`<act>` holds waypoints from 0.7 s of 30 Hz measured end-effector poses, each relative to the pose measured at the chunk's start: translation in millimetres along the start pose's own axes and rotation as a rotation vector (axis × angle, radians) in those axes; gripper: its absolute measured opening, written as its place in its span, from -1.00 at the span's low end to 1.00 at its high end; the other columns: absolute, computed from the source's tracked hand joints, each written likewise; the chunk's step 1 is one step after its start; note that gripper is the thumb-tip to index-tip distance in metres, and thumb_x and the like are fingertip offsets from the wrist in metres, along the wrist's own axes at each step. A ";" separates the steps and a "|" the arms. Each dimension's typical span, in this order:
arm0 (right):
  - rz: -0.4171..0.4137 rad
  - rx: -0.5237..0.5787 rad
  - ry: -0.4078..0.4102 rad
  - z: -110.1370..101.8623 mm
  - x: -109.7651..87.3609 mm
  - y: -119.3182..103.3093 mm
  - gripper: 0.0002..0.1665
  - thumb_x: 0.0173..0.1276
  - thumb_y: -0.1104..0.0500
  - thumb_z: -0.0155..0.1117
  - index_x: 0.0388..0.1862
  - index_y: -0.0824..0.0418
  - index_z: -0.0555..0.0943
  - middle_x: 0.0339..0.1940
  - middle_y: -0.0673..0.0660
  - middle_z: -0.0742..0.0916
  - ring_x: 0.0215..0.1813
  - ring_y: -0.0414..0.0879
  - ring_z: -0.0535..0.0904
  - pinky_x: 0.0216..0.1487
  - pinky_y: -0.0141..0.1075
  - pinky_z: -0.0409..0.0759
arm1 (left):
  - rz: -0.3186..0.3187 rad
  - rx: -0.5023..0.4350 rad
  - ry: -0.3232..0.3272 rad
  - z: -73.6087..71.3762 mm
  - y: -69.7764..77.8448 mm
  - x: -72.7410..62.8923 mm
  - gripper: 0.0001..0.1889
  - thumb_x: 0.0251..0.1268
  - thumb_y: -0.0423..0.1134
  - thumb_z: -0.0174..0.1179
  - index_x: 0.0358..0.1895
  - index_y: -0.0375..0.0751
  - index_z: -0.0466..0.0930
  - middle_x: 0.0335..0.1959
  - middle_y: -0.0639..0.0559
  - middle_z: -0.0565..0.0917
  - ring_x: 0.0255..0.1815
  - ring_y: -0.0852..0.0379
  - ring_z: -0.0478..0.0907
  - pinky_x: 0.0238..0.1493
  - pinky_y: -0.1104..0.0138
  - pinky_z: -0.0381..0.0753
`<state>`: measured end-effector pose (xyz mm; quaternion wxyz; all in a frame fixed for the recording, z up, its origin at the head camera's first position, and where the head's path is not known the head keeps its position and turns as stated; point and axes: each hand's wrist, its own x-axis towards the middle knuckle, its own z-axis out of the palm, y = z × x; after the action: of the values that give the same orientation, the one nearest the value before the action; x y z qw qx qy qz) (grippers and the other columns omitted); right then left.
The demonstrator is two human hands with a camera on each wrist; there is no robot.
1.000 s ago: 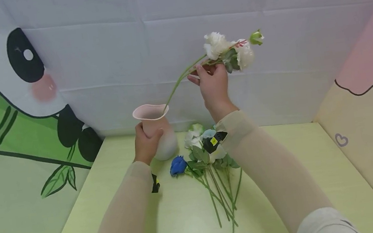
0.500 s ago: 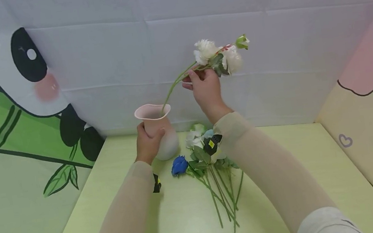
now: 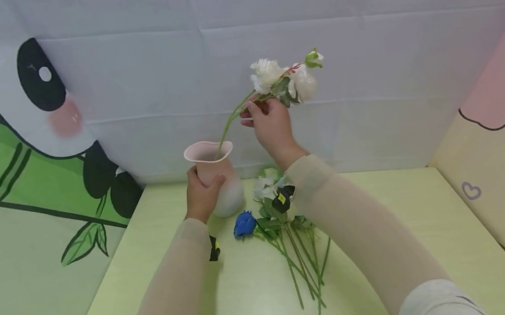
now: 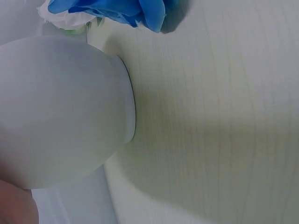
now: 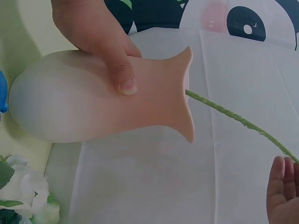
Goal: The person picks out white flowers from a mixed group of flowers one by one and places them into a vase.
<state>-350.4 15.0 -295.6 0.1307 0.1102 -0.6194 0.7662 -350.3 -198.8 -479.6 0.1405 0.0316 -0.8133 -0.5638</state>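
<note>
Head view: right sleeve (image 3: 364, 217) partly hides loose flowers (image 3: 269, 210) near vase (image 3: 229, 198).

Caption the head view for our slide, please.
Left hand grips flared pink-white vase; right hand holds white flowers, stem inside.

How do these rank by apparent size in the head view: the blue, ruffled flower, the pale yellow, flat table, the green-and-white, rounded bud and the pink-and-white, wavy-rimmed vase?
1. Table
2. Vase
3. Blue flower
4. Bud, somewhat smaller than the flower
</note>
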 end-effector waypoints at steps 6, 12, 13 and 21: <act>0.033 -0.045 -0.036 -0.3 -3.0 6.9 -0.85 0.59 0.28 0.18 0.01 0.34 0.58 -0.10 0.25 0.71 -0.05 0.10 0.71 -0.04 -0.26 0.72 | -0.005 -0.007 -0.008 0.0 -0.1 0.3 -0.03 0.20 0.25 0.41 0.52 -0.10 0.12 0.35 -0.21 0.45 0.31 -0.19 0.44 0.34 -0.15 0.39; 0.041 -0.130 -0.083 1.3 -5.9 13.9 -0.82 0.60 0.23 0.18 0.04 0.32 0.58 -0.13 0.23 0.72 0.03 0.23 0.70 -0.03 -0.25 0.71 | -0.003 0.002 -0.006 -0.1 -3.9 1.2 -0.01 0.18 0.29 0.40 0.53 -0.09 0.11 0.36 -0.21 0.45 0.31 -0.19 0.44 0.35 -0.15 0.39; 0.043 -0.143 -0.089 1.9 -6.1 14.9 -0.82 0.61 0.23 0.17 0.04 0.31 0.59 -0.14 0.23 0.72 0.03 0.23 0.70 -0.02 -0.24 0.71 | 0.000 0.003 -0.002 -0.1 -4.4 1.3 -0.01 0.18 0.29 0.40 0.53 -0.09 0.12 0.35 -0.21 0.45 0.31 -0.20 0.44 0.35 -0.15 0.39; 0.048 -0.308 -0.150 11.5 -7.1 21.9 -0.82 0.62 0.20 0.15 0.00 0.29 0.60 -0.15 0.18 0.74 -0.03 0.09 0.71 0.01 -0.26 0.68 | 0.006 0.007 0.018 -1.2 -4.5 -0.1 -0.05 0.19 0.24 0.41 0.51 -0.09 0.14 0.32 -0.22 0.47 0.28 -0.20 0.46 0.33 -0.14 0.41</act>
<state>-351.0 -1.1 -315.8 0.0811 0.1311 -0.7399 0.6548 -350.3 -201.5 -483.4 0.1492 0.0346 -0.8141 -0.5601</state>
